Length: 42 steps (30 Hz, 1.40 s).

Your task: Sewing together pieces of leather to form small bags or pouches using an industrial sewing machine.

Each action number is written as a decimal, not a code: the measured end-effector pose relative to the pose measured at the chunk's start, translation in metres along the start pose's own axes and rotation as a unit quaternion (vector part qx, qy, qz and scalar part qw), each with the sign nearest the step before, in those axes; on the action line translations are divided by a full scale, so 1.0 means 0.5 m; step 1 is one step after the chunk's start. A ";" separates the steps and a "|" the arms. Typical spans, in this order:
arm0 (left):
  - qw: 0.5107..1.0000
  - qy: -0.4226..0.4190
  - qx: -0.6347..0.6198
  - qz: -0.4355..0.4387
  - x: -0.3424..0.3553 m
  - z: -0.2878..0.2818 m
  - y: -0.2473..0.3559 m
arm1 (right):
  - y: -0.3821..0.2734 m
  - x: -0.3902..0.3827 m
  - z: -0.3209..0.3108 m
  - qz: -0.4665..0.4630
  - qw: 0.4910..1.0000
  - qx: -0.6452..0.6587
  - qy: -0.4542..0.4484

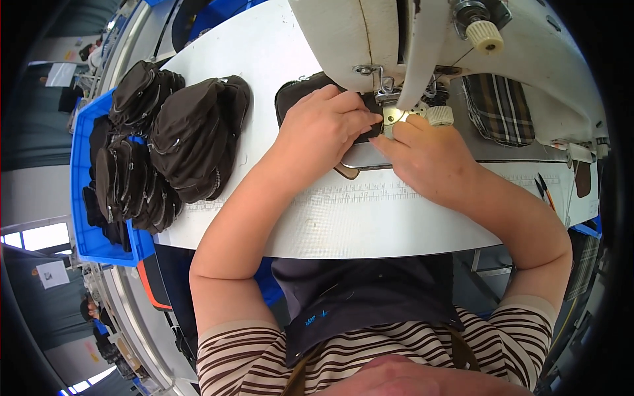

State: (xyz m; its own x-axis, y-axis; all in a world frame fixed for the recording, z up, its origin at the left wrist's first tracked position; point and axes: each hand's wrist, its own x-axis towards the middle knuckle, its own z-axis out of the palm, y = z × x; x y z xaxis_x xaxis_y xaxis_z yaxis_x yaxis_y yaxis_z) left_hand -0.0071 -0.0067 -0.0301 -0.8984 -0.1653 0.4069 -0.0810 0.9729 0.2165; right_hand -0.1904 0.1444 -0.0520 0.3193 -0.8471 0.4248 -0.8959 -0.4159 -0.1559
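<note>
Under the needle area of a white sewing machine [330, 33] lies a dark brown fabric pouch [288, 99] with a zipper along its rim. My left hand [323, 129] rests over it, fingers bent and thumb and fingertips pinching its edge beside the presser foot [388, 96]. My right hand [432, 158] is closed just right of there, with its thumb near my left fingertips and its knuckles by the metal plate [394, 115]. Whatever my right fingers hold is hidden beneath them. A small tan flap [347, 171] sticks out below the pouch.
Dark brown zippered bags [195, 142] are piled on the table's left side, spilling from a blue bin [82, 228]. Plaid fabric [498, 109] lies under the machine arm. A pointed dark tool [547, 191] lies at right. A printed ruler strip [356, 193] runs along the white table [330, 231].
</note>
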 end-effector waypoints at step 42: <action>0.992 0.047 0.021 -0.114 0.005 0.030 -0.014 | 0.014 0.007 0.011 0.022 0.994 -0.103 -0.019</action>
State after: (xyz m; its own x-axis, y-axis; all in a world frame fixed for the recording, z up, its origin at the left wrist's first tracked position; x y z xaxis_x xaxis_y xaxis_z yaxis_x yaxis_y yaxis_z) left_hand -0.0151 -0.0114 -0.0439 -0.8100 -0.3951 0.4334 -0.2983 0.9138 0.2756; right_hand -0.1938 0.1366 -0.0566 0.2866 -0.8761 0.3878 -0.9523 -0.3049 0.0150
